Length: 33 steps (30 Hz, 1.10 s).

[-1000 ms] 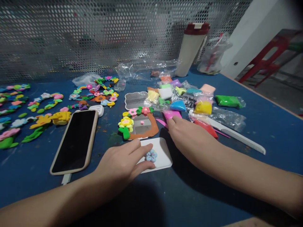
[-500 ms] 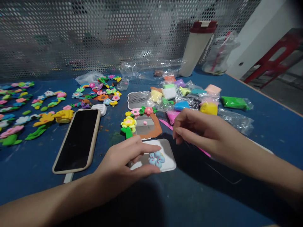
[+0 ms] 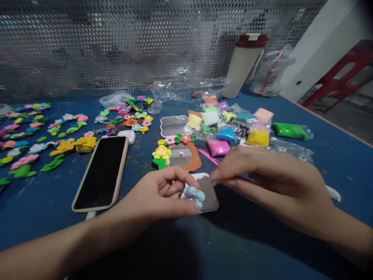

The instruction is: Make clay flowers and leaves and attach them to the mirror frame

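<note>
My left hand (image 3: 166,194) pinches a light blue clay flower (image 3: 194,196) between thumb and forefinger, tilted over a small white plate (image 3: 210,196). To the right, my right hand (image 3: 271,186) has its thumb and fingertips pressed together at the plate's upper right corner; what they hold, if anything, is too small to make out. Just behind the plate lies a frame (image 3: 194,161) with brown clay on one side and yellow, pink and green clay flowers on the other. A tiny pink piece (image 3: 181,154) rests within it. A pink tool (image 3: 207,156) lies partly hidden by my right hand.
A phone (image 3: 101,175) lies left, near clay-decorated frames and flowers (image 3: 61,147). Bagged clay (image 3: 225,135) in several colours fills the back right. Behind stand a tumbler (image 3: 244,66) and a perforated metal panel (image 3: 131,46). A mesh-patterned frame (image 3: 174,126) lies mid-table.
My left hand has closed on the blue flower and tilted it up from the plate. My right hand has come down and nearer, its fingertips now pinched by the plate's corner.
</note>
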Each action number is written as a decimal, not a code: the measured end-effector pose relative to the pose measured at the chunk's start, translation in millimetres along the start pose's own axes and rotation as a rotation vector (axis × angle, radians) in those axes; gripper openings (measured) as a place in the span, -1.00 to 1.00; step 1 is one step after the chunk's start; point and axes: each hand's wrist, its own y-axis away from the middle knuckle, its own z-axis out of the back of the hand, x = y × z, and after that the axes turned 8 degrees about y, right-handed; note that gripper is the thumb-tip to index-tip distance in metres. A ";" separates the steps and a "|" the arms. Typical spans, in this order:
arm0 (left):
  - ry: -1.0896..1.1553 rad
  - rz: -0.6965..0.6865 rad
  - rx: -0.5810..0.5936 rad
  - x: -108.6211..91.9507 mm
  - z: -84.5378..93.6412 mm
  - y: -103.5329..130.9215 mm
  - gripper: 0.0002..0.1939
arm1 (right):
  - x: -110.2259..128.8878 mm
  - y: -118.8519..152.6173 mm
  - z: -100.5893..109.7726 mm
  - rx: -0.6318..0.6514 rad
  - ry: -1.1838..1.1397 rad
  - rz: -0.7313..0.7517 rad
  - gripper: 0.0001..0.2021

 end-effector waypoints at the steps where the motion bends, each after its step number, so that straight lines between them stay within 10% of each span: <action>1: 0.010 0.010 0.006 -0.4 -0.6 0.7 -0.79 | 0.4 0.2 -1.1 0.014 -0.006 0.018 -0.84; 33: 0.112 0.057 0.014 -1.6 -4.8 3.6 -0.77 | 4.7 0.8 -29.3 0.130 -0.230 -0.194 -0.71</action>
